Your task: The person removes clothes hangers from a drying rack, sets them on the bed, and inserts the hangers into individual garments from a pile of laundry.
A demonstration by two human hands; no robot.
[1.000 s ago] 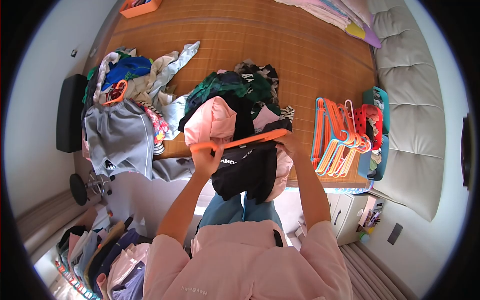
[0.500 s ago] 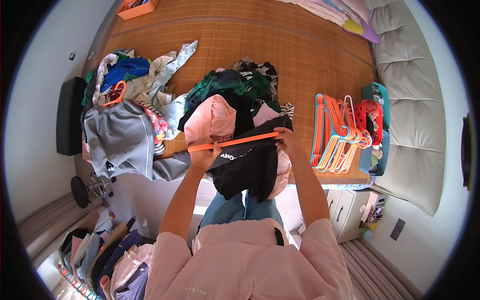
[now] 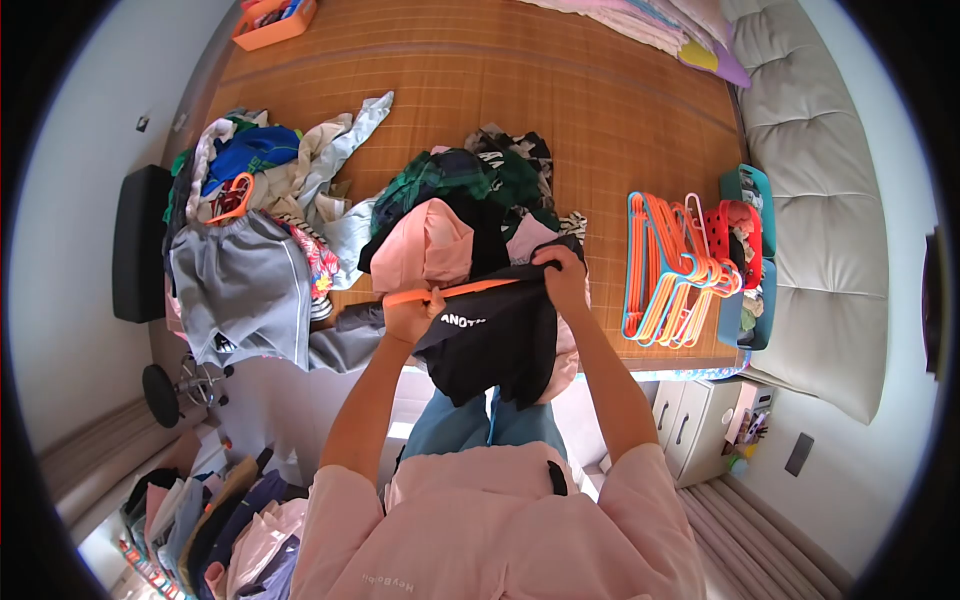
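Observation:
My left hand [image 3: 408,317] is closed around one end of an orange hanger [image 3: 470,288]. A black garment with white lettering [image 3: 490,345] hangs from the bar in front of me. At the other end, my right hand [image 3: 563,277] grips the garment's edge, and the cloth covers that end of the hanger. Just beyond my hands lies a heap of clothes with a folded pink garment [image 3: 422,245] and a dark green plaid one [image 3: 430,185].
Several orange, blue and white hangers [image 3: 665,265] lie at the right, beside red [image 3: 725,225] and teal baskets [image 3: 765,305]. Grey shorts on a hanger [image 3: 245,285] top a second heap at the left. An orange box [image 3: 270,35] stands at the far left.
The black cloth has been drawn over the right end of the orange hanger, which was bare before. My right hand has moved slightly up and left, now closed on the fabric.

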